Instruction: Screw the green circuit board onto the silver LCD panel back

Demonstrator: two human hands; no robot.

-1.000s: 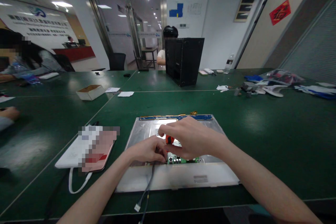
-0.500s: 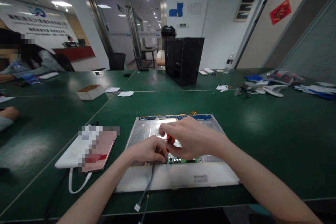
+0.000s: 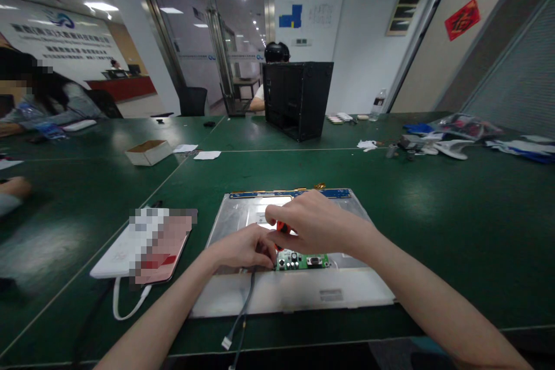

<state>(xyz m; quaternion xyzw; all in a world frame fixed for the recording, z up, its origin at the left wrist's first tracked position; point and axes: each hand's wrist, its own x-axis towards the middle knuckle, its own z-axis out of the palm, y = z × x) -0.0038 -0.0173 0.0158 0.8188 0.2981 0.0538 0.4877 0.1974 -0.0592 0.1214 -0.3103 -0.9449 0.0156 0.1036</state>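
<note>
Over the green circuit board [image 3: 315, 261], right hand [image 3: 318, 225] apparently gripping screwdriver [image 3: 282, 228].

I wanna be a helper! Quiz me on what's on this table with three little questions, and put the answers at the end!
1. True or false: the right hand holds a red-and-black handle.
2. What stands farther back than the metal panel? A) a yellow lamp; B) a black case; C) a teddy bear.
3. Fill in: the small circuit board near the hands is coloured ____.

Key: 1. true; 2. B; 3. green.
</note>
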